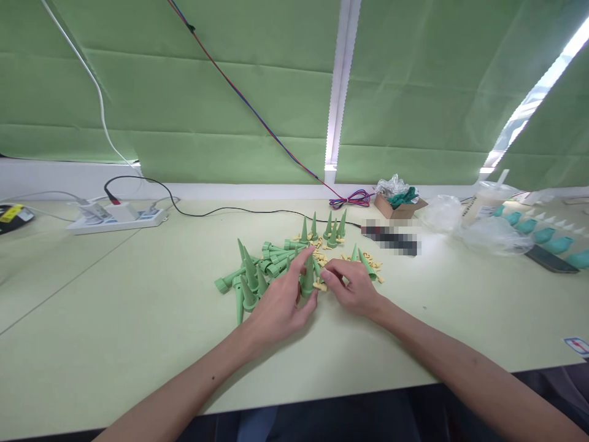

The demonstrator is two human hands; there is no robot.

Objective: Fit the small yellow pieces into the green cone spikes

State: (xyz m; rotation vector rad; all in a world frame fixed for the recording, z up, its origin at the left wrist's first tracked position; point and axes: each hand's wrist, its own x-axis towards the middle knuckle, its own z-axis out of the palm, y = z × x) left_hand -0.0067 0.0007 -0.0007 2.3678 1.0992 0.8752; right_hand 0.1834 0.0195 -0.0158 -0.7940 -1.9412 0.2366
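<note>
"Green plastic, a tapered cone (309,276) standing upright: what have your hands got?"

"Your left hand (280,304) is half closed around that cone, forefinger by the upper part, thumb by the base. Your right hand (352,287) is drawn to a narrow pinch beside it, at a small yellow plastic piece (319,286) against the cone's lower side. Can't tell if the pinch has hold of it."

"Edges and room?"

"Crowded on your left: a heap of green cones (248,276), some upright, some lying. More upright green cones (332,236) beyond your hands; loose yellow pieces (368,261) beyond your right. Bare surface between your forearms, down to the near edge, and wide on both sides."

"Surface, room?"

"Pale green tabletop (138,344). Far left, a white power strip (117,226), its black cable (221,209) running along the back. Far right, a small cardboard box (399,210), a clear cup with a straw (485,201), crumpled clear plastic bags (497,236), a dark flat phone-like slab (552,259) and teal rounded pieces (559,245). Green blinds (207,92) hang behind."
</note>
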